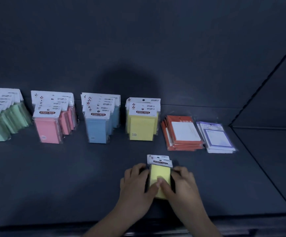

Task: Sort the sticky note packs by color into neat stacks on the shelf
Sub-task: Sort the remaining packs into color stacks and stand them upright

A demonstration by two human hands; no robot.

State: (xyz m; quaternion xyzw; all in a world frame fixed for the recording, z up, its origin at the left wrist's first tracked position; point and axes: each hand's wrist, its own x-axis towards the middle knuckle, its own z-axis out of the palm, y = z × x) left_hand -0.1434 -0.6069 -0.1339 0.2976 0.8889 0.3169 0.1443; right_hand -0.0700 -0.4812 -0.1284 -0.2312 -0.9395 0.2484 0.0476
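Observation:
A small stack of yellow sticky note packs (159, 171) lies near the front of the dark shelf (70, 177). My left hand (137, 183) grips its left side and my right hand (181, 183) grips its right side, with both thumbs resting on top. Along the back stand sorted stacks: green packs (0, 124) at far left, then pink packs (50, 127), blue packs (98, 127) and yellow packs (141, 125).
Right of the yellow stack lie a pile of red-edged note packs (181, 134) and a pile of purple-edged packs (215, 137). The shelf's back wall (138, 48) rises behind, a side panel (275, 108) closes the right, and the front edge (53, 224) runs below.

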